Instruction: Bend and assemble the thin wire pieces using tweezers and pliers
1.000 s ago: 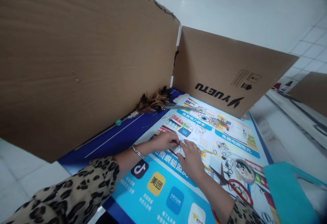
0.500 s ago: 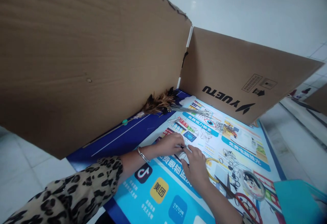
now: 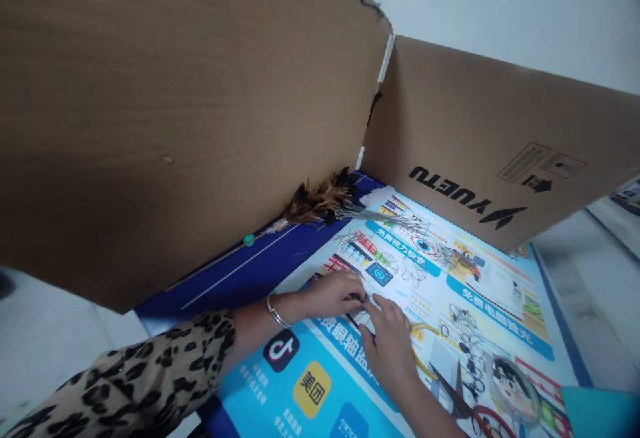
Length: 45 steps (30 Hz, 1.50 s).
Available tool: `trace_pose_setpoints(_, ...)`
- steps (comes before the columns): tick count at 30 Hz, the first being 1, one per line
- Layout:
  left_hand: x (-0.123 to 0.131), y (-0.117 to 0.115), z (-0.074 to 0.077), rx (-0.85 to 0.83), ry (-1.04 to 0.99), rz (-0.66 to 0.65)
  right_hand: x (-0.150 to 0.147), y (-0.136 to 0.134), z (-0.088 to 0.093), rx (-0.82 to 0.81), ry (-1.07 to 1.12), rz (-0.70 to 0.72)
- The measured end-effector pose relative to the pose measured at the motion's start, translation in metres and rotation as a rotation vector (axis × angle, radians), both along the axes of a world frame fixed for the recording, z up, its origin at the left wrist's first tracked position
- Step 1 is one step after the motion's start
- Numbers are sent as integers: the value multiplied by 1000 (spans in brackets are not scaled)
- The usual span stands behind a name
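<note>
Barely visible small piece [image 3: 367, 297].

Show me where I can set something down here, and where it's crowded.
Free: the printed blue area, between the left sleeve and right forearm; also the near end of the dark blue strip, between the cardboard panel and left forearm. Crowded: right of the right hand, with scissors and a round container.

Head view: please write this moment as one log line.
left hand: fingers bent, close to right hand | anything held: cannot tell | scissors: blades apart, right of right hand | brown feathers: along cardboard wall
</note>
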State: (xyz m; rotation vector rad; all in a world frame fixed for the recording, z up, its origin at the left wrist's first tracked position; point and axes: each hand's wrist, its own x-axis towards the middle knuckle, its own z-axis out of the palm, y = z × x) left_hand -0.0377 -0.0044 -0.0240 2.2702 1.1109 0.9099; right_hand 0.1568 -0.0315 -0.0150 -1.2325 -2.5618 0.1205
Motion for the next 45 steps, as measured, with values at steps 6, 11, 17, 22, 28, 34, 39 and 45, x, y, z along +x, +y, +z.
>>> trace_pose_setpoints(6,3,-10,8,6,49,37,-1,-4,6,-19,21,12)
trace_pose_setpoints(11,5,-10,10,-42,58,15,-2,-7,14,-93,63,-14)
trace_pose_setpoints(17,5,-5,9,-105,52,7,-3,-4,18,-202,104,-30)
trace_pose_setpoints(22,4,-4,12,-127,31,-16,-1,-3,17,-237,123,-25)
trace_pose_setpoints(28,0,-5,16,-208,-14,6,1,-2,18,-266,168,-30)
trace_pose_setpoints(34,-2,0,8,-267,-45,95,0,-1,22,-239,256,-23)
trace_pose_setpoints(39,-7,-3,8,-340,-119,122,-5,-3,20,-245,188,-18)
trace_pose_setpoints(45,-13,-4,8,-400,-140,169,-10,-4,17,-249,111,1)
